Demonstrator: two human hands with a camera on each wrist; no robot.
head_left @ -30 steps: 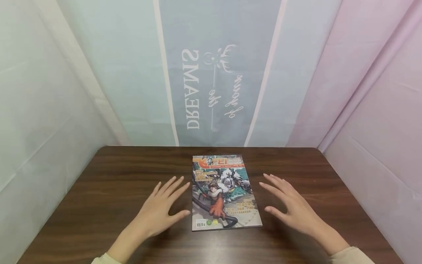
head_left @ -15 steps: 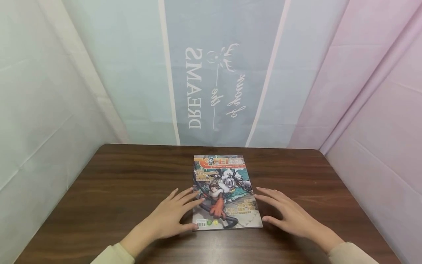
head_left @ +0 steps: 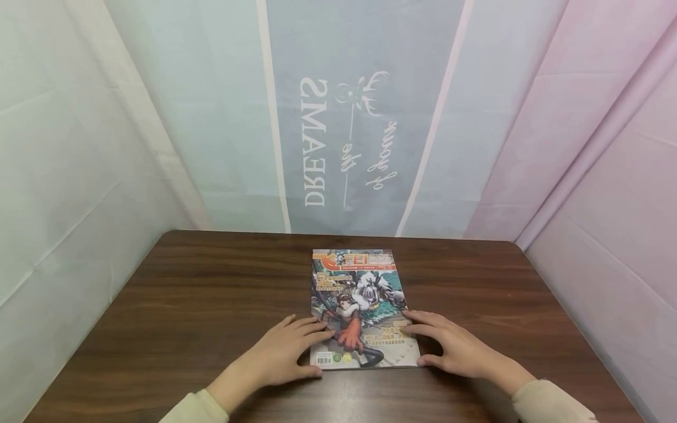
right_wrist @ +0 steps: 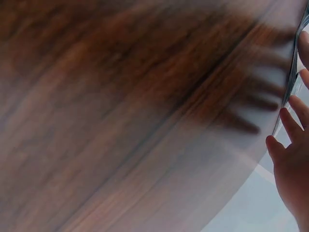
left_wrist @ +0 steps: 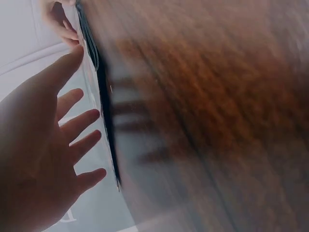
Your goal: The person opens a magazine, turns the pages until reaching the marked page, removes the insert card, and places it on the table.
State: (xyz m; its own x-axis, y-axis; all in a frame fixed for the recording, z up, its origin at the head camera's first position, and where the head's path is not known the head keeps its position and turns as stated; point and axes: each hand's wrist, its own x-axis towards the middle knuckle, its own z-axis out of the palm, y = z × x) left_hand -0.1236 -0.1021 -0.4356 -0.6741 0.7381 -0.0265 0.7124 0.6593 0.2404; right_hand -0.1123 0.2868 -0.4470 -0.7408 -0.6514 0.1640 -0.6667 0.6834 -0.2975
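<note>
Both hands lie spread flat: left hand [head_left: 282, 352] and right hand [head_left: 455, 348] touching the magazine's [head_left: 359, 294] sides, mid-counter [head_left: 185, 294], toward the near edge.

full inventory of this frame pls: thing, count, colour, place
magazine: 1, multicolour illustrated cover, flat at table centre, closed
table: 1, dark brown wood grain, fills the lower frame
backdrop sheets: pale green at left, grey-blue centre panel with mirrored white lettering, pink at right, behind and beside the table
sleeves: 2, cream, bottom edge
left hand: 1, fingers straight, touching the magazine's left edge
right hand: 1, fingers straight, touching the magazine's right edge
</note>
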